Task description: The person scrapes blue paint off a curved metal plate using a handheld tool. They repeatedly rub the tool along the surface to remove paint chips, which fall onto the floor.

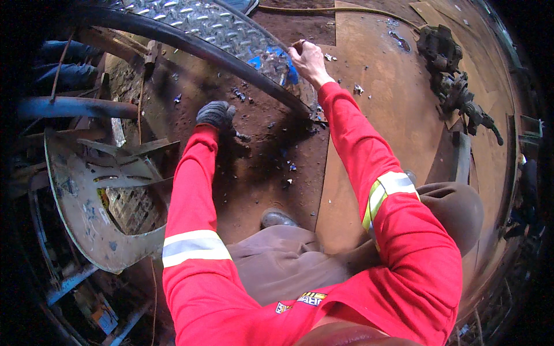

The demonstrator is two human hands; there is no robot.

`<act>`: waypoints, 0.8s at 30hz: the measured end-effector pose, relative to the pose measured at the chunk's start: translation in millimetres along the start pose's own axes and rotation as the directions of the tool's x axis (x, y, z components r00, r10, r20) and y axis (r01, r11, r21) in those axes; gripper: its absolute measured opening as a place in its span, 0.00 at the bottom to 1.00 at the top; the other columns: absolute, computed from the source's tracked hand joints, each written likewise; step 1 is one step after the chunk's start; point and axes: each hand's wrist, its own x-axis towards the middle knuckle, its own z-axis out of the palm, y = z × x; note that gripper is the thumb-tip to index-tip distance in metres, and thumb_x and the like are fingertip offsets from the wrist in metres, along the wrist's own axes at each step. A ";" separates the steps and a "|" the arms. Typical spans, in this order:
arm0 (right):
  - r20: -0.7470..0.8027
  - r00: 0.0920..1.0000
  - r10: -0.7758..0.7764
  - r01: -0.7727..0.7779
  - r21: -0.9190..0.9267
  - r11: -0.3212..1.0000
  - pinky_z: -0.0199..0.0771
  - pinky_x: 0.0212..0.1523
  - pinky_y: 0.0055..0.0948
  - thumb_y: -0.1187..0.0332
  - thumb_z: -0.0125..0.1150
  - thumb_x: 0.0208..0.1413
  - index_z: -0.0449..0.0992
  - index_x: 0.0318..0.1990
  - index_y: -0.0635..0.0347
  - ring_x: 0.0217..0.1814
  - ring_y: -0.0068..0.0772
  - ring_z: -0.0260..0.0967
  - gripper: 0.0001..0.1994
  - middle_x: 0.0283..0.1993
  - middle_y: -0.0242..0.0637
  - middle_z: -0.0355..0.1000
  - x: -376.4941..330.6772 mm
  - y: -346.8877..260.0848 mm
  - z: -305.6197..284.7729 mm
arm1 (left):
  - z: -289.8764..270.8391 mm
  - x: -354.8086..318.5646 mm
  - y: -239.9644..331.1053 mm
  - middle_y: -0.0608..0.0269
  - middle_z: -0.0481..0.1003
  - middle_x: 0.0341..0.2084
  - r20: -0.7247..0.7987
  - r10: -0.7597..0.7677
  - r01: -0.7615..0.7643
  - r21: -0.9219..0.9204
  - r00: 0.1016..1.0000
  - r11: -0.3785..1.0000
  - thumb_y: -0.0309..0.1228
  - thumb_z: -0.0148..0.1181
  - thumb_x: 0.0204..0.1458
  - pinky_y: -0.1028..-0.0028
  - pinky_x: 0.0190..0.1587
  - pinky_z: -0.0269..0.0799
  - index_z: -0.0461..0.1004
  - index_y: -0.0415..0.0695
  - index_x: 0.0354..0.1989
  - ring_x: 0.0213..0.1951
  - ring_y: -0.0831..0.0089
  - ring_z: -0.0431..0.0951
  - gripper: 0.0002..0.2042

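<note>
My left hand [216,114] wears a grey knitted glove and is curled closed above the dirt floor. Whatever it holds, if anything, is hidden; a small pale bit shows just below the fingers. Bare, my right hand [310,60] has its fingers pinched together at the right edge of a metal tread plate [199,29]. I cannot make out what lies between those fingertips. Blue patches [271,60] show near the plate's edge by that hand. A dark curved bar or tube [213,55] runs along the plate's near side, down to the floor between my hands.
Brown sheets [375,115] cover the floor at right, with dark greasy metal parts [456,81] on them. At left stand a worn plastic chair [75,213] and a blue pipe [75,108]. Paint chips [291,167] litter the dirt. A hose [346,9] crosses the far side.
</note>
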 end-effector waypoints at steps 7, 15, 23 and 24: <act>-0.078 0.975 -0.208 0.209 0.009 0.978 0.73 0.42 0.40 0.63 0.63 0.47 0.80 0.36 0.59 0.38 0.48 0.73 0.11 0.33 0.45 0.74 -3.1 8.0 12.3 | -9.4 1.4 10.8 0.48 0.76 0.37 0.029 0.019 -0.019 -0.005 0.999 1.000 0.47 0.43 0.57 0.54 0.46 0.69 0.75 0.43 0.38 0.43 0.49 0.74 0.21; 0.059 0.954 -0.293 0.297 -0.300 0.907 0.74 0.42 0.41 0.65 0.59 0.49 0.74 0.31 0.64 0.40 0.49 0.72 0.10 0.36 0.50 0.73 -8.1 -9.2 13.9 | -4.9 -2.6 6.2 0.48 0.76 0.37 0.016 0.005 -0.005 -0.011 1.000 1.000 0.47 0.43 0.57 0.54 0.47 0.69 0.75 0.43 0.38 0.43 0.49 0.74 0.21; -0.067 0.996 -0.059 0.032 -0.352 0.935 0.74 0.42 0.42 0.64 0.56 0.51 0.74 0.33 0.64 0.41 0.52 0.73 0.11 0.38 0.52 0.72 7.3 11.8 0.7 | -16.7 -5.6 12.0 0.50 0.76 0.40 0.046 0.001 0.000 -0.006 0.999 1.000 0.47 0.43 0.57 0.55 0.48 0.69 0.76 0.44 0.41 0.45 0.52 0.75 0.21; -0.121 0.993 -0.008 -0.038 -0.378 0.925 0.74 0.42 0.43 0.64 0.55 0.52 0.74 0.33 0.63 0.40 0.52 0.73 0.11 0.38 0.52 0.73 12.6 18.3 -7.4 | -16.2 -6.8 12.1 0.50 0.76 0.40 0.021 -0.003 0.004 -0.009 1.000 1.000 0.47 0.43 0.56 0.55 0.48 0.69 0.76 0.44 0.41 0.45 0.52 0.75 0.21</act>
